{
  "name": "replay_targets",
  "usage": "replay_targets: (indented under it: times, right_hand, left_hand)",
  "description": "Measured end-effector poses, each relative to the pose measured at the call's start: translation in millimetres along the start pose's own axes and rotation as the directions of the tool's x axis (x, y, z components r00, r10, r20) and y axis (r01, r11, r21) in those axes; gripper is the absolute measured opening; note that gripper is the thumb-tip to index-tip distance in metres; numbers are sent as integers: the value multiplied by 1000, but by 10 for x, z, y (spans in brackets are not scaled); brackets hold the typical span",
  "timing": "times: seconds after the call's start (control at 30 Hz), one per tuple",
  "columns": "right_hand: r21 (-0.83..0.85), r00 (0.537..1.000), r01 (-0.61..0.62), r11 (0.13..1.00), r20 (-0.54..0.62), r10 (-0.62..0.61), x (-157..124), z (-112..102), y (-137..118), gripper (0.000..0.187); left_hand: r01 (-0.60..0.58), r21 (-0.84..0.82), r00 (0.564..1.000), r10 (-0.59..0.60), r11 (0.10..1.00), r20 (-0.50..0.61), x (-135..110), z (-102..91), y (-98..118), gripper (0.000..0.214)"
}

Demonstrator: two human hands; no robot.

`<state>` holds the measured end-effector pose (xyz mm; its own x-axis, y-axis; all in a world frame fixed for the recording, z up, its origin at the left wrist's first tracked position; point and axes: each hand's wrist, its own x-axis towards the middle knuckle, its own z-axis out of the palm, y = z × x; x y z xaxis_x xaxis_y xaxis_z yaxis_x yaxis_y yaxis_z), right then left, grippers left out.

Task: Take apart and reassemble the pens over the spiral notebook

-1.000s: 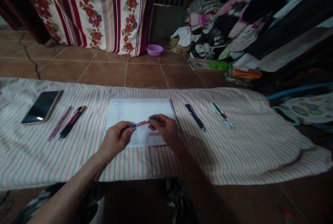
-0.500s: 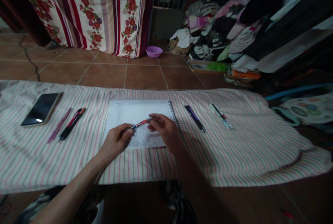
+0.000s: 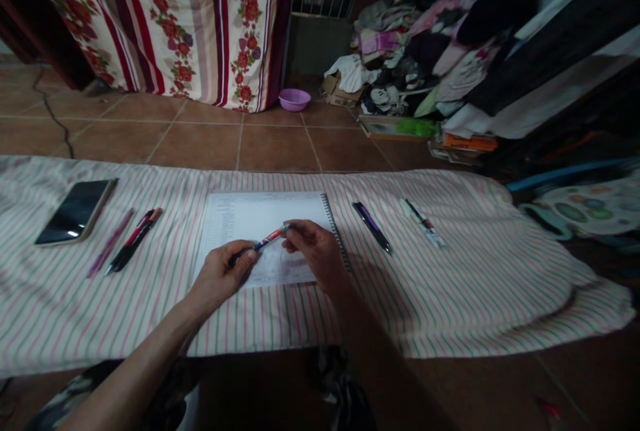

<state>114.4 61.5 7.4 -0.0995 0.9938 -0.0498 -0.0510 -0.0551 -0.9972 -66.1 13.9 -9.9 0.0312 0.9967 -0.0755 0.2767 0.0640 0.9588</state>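
A pen (image 3: pixel 270 238) with a red, white and blue barrel is held at a slant between my two hands, over a spiral-bound notebook (image 3: pixel 265 207). My left hand (image 3: pixel 231 264) is closed around its lower left end. At the upper right end, my right hand (image 3: pixel 313 247) pinches the tip between thumb and fingers. The notebook's page has faint printed lines and a column at the left; its spiral runs down the right side. Right of the notebook lies a dark pen with a purple barrel (image 3: pixel 372 227).
On the striped cloth (image 3: pixel 280 324) lie a phone (image 3: pixel 75 211), a purple pen (image 3: pixel 111 243), red-and-black pens (image 3: pixel 134 241) and a pale pen (image 3: pixel 423 223). Beyond are a tiled floor, a purple basin (image 3: pixel 295 100), a flowered curtain (image 3: pixel 200 31) and a heap of clothes (image 3: pixel 430 44).
Both hands keep their hold on the pen and have barely moved. The whole view has shifted slightly.
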Motion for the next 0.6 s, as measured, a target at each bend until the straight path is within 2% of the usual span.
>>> replay_targets:
  times: [0.23, 0.47, 0.6]
  right_hand:
    - [-18, 1000, 15, 1000, -1, -15, 6, 5, -10, 27]
    - [-43, 1000, 17, 999, 17, -17, -7, -11, -31, 21]
    - [-24, 1000, 10, 1000, 12, -10, 10, -12, -2, 24]
  left_hand:
    - [-3, 31, 999, 2, 1000, 38, 1, -3, 30, 35]
    - [-126, 263, 991, 132, 956, -5, 12, -27, 78, 33]
    - [-111, 272, 993, 118, 956, -11, 9, -24, 92, 32]
